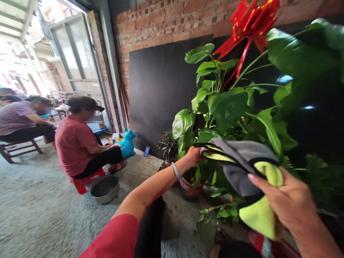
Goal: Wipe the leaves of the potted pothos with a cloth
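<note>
A grey and yellow-green cloth with black edging [239, 161] is stretched between my two hands in front of a large leafy potted plant [228, 107]. My left hand [194, 156], with a pale bangle on the wrist, is closed at the cloth's far left corner. Nearer to me, my right hand [290, 200] pinches the bunched right part, thumb on top. A yellow-green flap hangs below the right hand. Broad green leaves surround the cloth, and some are hidden behind it.
A red bow [248, 27] tops the plant. Its pot [190, 188] stands below. Left, a person in a red shirt [76, 143] sits on a red stool [80, 184] beside a grey basin [104, 189] and a blue animal figure [128, 143]. A black panel [161, 89] leans against the brick wall.
</note>
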The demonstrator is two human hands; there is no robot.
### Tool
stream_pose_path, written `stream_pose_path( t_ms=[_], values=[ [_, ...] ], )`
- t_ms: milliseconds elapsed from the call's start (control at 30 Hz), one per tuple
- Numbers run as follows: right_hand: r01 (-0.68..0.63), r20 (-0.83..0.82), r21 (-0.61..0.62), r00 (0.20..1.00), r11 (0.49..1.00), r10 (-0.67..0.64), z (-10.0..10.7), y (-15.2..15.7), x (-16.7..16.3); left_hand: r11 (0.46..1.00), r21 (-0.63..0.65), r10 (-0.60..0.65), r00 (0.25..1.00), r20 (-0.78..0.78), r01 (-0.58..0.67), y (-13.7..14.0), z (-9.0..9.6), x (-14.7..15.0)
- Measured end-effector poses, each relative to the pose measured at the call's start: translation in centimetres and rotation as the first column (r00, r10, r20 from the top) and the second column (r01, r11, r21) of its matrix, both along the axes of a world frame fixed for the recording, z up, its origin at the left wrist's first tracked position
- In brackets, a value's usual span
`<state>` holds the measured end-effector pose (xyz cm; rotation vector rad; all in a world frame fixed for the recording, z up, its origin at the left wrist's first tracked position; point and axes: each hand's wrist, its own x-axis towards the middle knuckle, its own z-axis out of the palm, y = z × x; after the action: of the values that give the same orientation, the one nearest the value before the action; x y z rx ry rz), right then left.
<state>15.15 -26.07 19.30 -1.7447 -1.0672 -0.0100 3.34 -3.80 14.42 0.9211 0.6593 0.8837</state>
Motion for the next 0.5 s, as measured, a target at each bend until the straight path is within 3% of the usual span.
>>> stream_pose_path(
  t_ms=[67, 133, 233, 300, 400, 433, 500],
  values=[
    [0.124, 0.031, 0.141, 0.991, 0.982, -0.130, 1.0, 0.4, 0.6, 0.998, 0.011, -0.066, 0.997, -0.031, 0.066, -0.5, 0.1, -0.3],
    [0.188, 0.073, 0.187, 0.976, 0.964, -0.204, 1.5, 1.7, 0.6, 0.996, 0.013, -0.093, 0.995, -0.023, 0.093, -1.1, 0.3, -0.3],
    [0.097, 0.047, 0.010, 0.994, 0.995, -0.098, -0.4, 2.8, -0.1, 0.997, 0.021, -0.080, 0.997, 0.000, 0.080, -1.9, 0.2, -1.0],
    [-0.058, -0.070, -0.091, 0.996, 0.994, 0.052, -2.5, 1.5, -0.6, 0.995, 0.012, -0.095, 0.994, -0.044, 0.096, -2.7, -0.1, -2.5],
    [-0.194, -0.386, -0.051, 0.909, 0.980, 0.160, -4.5, -2.3, -0.3, 0.965, -0.007, -0.260, 0.955, -0.144, 0.262, -4.5, -0.6, -5.1],
    [-0.164, -0.497, -0.011, 0.857, 0.986, 0.137, -4.6, -3.4, 0.3, 0.938, -0.007, -0.343, 0.925, -0.161, 0.347, -5.3, -0.6, -5.6],
    [0.025, -0.608, 0.076, 0.794, 0.997, 0.026, -3.9, -4.6, 2.2, 0.877, 0.036, -0.466, 0.868, -0.169, 0.478, -7.0, -0.1, -5.3]
  ],
)
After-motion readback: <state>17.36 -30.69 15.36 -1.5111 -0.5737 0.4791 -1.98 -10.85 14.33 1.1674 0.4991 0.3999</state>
